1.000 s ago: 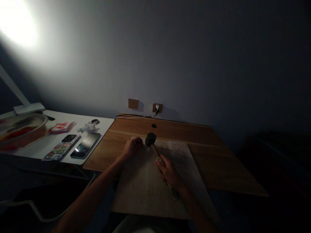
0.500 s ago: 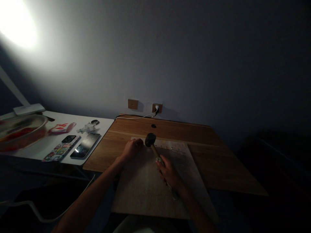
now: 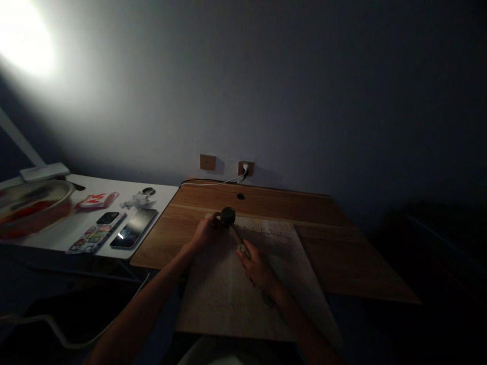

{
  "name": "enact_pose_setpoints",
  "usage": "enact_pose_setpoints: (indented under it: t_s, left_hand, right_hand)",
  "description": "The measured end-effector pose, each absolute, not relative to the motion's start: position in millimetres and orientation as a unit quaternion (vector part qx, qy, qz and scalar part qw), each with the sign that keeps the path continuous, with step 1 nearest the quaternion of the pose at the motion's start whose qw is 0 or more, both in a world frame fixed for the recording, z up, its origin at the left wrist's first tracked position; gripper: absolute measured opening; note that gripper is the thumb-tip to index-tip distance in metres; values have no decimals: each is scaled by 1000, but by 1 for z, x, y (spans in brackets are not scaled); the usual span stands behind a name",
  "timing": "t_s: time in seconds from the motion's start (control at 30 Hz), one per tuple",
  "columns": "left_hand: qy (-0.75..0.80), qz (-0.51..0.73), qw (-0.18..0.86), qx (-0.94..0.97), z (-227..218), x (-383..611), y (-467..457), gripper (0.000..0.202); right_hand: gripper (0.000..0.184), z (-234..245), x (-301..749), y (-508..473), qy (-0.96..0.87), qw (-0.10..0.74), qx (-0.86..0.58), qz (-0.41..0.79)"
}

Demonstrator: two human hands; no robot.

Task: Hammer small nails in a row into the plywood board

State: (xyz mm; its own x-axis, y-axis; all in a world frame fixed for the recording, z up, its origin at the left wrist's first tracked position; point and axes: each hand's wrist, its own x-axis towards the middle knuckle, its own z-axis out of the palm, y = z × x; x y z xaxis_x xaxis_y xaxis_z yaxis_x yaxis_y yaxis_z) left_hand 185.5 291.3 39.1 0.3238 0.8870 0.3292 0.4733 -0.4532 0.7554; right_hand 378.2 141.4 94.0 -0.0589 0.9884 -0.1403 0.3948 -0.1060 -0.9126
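My right hand (image 3: 257,264) is wrapped round the handle of a hammer (image 3: 228,217) with a dark, blocky head. The head is at the far left part of a pale wooden board (image 3: 228,299), right beside the fingertips of my left hand (image 3: 206,231). Those left fingers are bent together in a pinch near the board's far left corner; whatever they hold is hidden by shadow and the hammer head. To the right of the head, a row of several small nails (image 3: 261,230) stands up along the board's far edge.
The board lies on a brown wooden table (image 3: 365,274) against the wall. On a white table (image 3: 163,195) at left are a phone (image 3: 134,229), a patterned case (image 3: 95,234), crumpled plastic (image 3: 137,201), a red-and-white packet (image 3: 98,199) and a plastic tub (image 3: 57,208). Cables (image 3: 213,183) run to a socket.
My right hand has moved the hammer a little to the left, bringing its head up against my left fingertips. My left hand has stayed in nearly the same place.
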Motion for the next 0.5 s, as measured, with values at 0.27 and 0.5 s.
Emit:
enact_pose_setpoints:
  t_s: [0.27,0.5]
  left_hand:
    - [448,379,278,760,39,185,291,48]
    - [440,367,291,766,45,184,289,46]
  right_hand:
    - [42,98,376,145,-575,332,-609,433]
    - [44,95,384,113,-453,417,-570,543]
